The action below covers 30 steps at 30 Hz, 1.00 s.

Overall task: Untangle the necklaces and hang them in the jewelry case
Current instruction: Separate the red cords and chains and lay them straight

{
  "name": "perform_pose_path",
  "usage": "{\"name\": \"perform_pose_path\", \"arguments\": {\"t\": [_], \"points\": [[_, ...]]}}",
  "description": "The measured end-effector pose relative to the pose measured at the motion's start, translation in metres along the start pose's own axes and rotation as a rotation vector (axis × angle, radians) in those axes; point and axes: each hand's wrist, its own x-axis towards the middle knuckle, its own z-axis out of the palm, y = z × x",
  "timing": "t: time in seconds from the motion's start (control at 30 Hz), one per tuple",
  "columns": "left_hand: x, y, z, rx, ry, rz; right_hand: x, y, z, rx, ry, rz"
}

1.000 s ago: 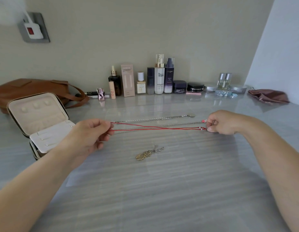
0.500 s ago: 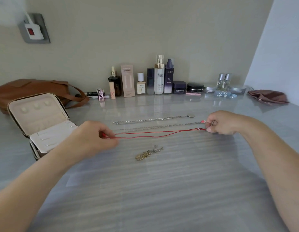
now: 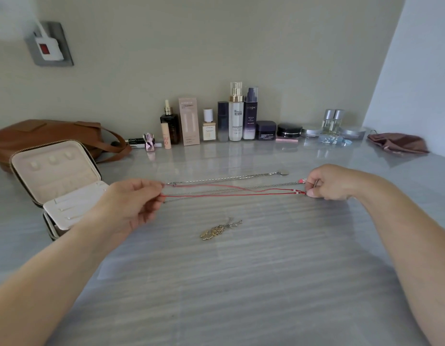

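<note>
A red cord necklace (image 3: 231, 192) is stretched across the grey table between my hands. My left hand (image 3: 131, 201) pinches its left end, and my right hand (image 3: 328, 183) pinches its right end by the small beads. A thin silver chain (image 3: 266, 187) runs alongside the red cord and crosses it. Just behind them a thicker silver chain (image 3: 224, 179) with a round tag lies straight on the table. A gold pendant (image 3: 216, 231) on a short chain lies nearer to me. The open jewelry case (image 3: 57, 181) with its cream lining stands at the left.
A brown leather bag (image 3: 49, 136) lies behind the case. A row of cosmetic bottles and jars (image 3: 236, 121) lines the back wall. A mauve pouch (image 3: 396, 143) lies at the far right. The grey table (image 3: 241, 283) extends toward me.
My left hand dipped toward the table, then rose back up and right, spreading the two red strands apart. My right hand stayed put.
</note>
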Motion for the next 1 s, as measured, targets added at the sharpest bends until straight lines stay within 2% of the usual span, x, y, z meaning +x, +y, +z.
{"name": "perform_pose_path", "arguments": {"t": [0.17,0.23,0.3,0.73,0.83,0.9,1.0], "points": [[0.004,-0.014,-0.002,0.841,0.127,0.271,0.002,0.000,0.000,0.000,0.007,-0.005],[0.002,-0.014,0.000,1.034,0.173,0.346,0.002,0.001,0.001,0.002,0.011,-0.005],[0.001,-0.015,0.001,1.117,0.188,0.388,0.002,0.002,0.001,-0.001,0.016,-0.008],[0.001,-0.015,-0.004,1.102,0.175,0.404,-0.003,0.006,-0.003,0.194,-0.048,0.001],[-0.006,-0.005,-0.003,1.024,0.206,0.482,-0.010,-0.004,-0.007,0.225,0.061,-0.046],[-0.015,0.002,0.002,0.887,0.140,0.544,-0.017,-0.028,-0.005,0.275,0.172,-0.194],[-0.030,-0.001,0.019,0.724,-0.156,0.482,-0.031,-0.073,0.016,0.342,0.029,-0.396]]}}
